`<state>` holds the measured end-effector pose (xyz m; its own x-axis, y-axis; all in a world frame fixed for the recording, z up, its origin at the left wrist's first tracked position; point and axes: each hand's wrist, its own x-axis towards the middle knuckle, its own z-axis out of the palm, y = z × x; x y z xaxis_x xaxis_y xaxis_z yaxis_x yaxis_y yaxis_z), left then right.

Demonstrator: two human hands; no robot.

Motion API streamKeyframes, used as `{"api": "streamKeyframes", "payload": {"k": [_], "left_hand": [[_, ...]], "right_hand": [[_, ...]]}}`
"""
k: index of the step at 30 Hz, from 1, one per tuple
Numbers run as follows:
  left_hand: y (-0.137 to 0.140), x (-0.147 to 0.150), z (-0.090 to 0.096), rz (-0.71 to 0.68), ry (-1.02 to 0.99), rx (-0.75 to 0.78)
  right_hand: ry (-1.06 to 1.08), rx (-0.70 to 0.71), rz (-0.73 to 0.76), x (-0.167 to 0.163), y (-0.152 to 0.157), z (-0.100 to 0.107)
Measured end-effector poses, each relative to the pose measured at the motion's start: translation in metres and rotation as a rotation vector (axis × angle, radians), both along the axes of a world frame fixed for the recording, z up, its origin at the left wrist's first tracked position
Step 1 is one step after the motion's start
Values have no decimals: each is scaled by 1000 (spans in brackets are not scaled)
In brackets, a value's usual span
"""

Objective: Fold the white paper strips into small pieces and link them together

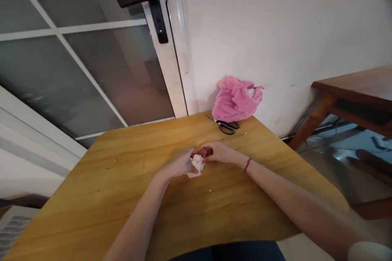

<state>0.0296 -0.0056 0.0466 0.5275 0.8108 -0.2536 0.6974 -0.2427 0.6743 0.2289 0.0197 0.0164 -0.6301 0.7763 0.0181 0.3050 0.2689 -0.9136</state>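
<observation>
Small white paper pieces (197, 160) with dark lines drawn on them are held between my two hands, low over the middle of the wooden table (137, 208). From the left, my left hand (184, 164) grips them, thumb at the lower side. My right hand (214, 153) has its fingers curled and pinches their right edge; a red cord bracelet circles that wrist. Another white piece (193, 175) shows just beneath the left thumb. How many pieces there are, I cannot make out.
Black-handled scissors (227, 126) lie at the table's back edge, partly under a crumpled pink cloth (235, 100) against the wall. Tiny scraps (244, 133) dot the tabletop. A glazed door (116, 69) borders the back left; another wooden table (355, 85) stands at right.
</observation>
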Motion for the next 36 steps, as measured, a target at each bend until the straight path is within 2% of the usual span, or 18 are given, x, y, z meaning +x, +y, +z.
{"api": "streamKeyframes", "payload": {"k": [9,14,18,24,31,36], "left_hand": [[2,-3,-4,-9,37,59],[0,-2,-1,-16,-13,-7],[0,-2,-3,-23,-73,-54],[3,-4,-10,-50,-88,-18],[4,-2,-9,-32,-123,0],[5,-4,-5,-2,-20,37]], "right_hand": [[65,-54,-80,-10,-3,-5],[16,40,-73,-7,-3,0],[-8,33,-52,-10,-8,2],[-103,149,-181,-27,-20,-8],[27,75,-165,-31,-23,-7],[15,75,-217,-33,-24,-7]]}}
